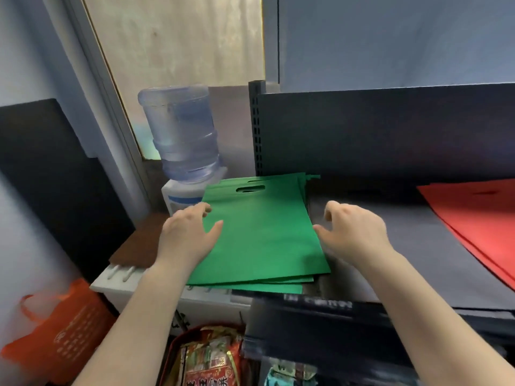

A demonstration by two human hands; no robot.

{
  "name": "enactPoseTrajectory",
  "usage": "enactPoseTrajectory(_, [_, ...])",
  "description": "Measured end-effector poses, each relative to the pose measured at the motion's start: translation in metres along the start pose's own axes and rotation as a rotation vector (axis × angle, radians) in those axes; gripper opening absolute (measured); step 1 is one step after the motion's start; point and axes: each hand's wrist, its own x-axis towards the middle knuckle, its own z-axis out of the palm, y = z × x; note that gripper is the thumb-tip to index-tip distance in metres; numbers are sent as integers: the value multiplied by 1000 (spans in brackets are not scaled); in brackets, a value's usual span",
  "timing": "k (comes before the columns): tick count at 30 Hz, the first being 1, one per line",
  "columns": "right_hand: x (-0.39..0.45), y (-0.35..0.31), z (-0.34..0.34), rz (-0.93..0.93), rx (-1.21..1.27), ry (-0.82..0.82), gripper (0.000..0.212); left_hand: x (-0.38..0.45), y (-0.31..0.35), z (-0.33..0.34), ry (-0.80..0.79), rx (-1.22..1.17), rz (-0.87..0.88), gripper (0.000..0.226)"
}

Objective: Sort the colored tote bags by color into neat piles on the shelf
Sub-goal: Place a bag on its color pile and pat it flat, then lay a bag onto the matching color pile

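A pile of green bags [259, 232] is seen lying flat at the left end of the dark shelf [404, 246], with its left edge hanging past the shelf end. The top bag shows a cut-out handle slot near its far edge, and the corners of the bags beneath are fanned out slightly at the near edge. The left hand [189, 232] is placed at the pile's left edge, fingers loosely spread; the thumb is laid on the green cloth, and nothing is gripped. The right hand [354, 229] is held at the pile's right edge, fingers relaxed and a little curled; the thumb tip is at the bag's edge, though whether it touches cannot be told. The two hands are set apart, one on each side of the pile.

Red bags [479, 227] are laid flat at the right end of the same shelf, well apart from the green ones.

Behind the pile's left side a water bottle [184, 135] is mounted upside down on a white dispenser [181, 199]. An orange bag [55, 335] is seen low on the left, and packaged goods [209, 360] are seen below the shelf.
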Motion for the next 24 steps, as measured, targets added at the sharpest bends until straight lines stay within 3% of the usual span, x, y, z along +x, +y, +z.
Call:
enactPoseTrajectory(3, [-4, 12, -19, -38, -86, 36, 36, 16, 18, -2, -16, 88, 196, 45])
enactPoseTrajectory(9, [-35, 45, -63, 75, -313, 81, 34, 30, 70, 0, -80, 135, 502, 50])
enactPoseTrajectory(18, [-102, 123, -140, 213, -587, 78, 39, 2, 211, 15, -35, 88, 800, 51])
enactPoseTrajectory(24, [-165, 203, -184, 308, -622, 37, 45, -47, 326, 23, -27, 2, 917, 52])
